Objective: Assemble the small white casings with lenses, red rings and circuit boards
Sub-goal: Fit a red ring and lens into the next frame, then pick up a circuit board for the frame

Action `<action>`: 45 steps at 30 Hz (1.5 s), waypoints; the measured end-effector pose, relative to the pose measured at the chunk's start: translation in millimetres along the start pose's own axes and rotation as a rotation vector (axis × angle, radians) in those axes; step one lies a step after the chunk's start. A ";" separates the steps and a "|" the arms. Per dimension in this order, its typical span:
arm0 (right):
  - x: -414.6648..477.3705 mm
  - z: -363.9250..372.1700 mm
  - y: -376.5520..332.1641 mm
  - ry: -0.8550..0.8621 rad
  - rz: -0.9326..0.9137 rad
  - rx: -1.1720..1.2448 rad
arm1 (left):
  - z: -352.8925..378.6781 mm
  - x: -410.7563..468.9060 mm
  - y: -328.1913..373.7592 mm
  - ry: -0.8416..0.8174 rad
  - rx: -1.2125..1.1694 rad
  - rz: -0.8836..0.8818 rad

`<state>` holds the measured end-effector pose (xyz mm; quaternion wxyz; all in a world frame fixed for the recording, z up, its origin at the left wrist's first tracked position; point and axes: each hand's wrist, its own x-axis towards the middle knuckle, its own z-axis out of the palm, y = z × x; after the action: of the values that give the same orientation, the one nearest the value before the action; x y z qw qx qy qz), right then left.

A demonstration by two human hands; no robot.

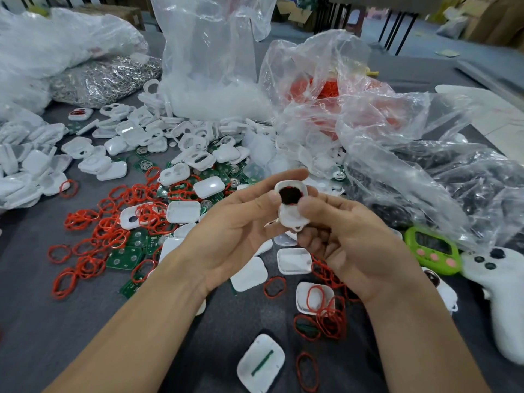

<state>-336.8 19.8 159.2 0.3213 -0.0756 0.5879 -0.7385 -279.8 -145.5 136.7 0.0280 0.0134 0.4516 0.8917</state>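
At centre, above the table: one white casing held between both hands. Left hand pinches its left edge, thumb and fingers curled round it. Right hand grips the lower right, thumb pressed on the face. The casing shows a dark round opening with red at the rim, and a small loop on its bottom end.

9 o'clock: red rings scattered over green circuit boards.
11 o'clock: loose casings in a heap.
12 o'clock: tall clear bag of white parts.
1 o'clock: bag of red parts.
3 o'clock: green timer just beside a white controller. The timer screen is too blurred to read.
6 o'clock: a casing half with a green strip lying in it.
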 end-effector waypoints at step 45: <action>100.2 -6.9 -41.2 0.488 -0.255 -1.606 | -26.3 4.3 21.5 0.303 -0.414 -0.019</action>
<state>-434.5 -26.8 168.2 -0.0514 -0.1851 0.9736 -0.1231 -286.2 -179.2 138.5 -0.0292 -0.1306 0.2588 0.9566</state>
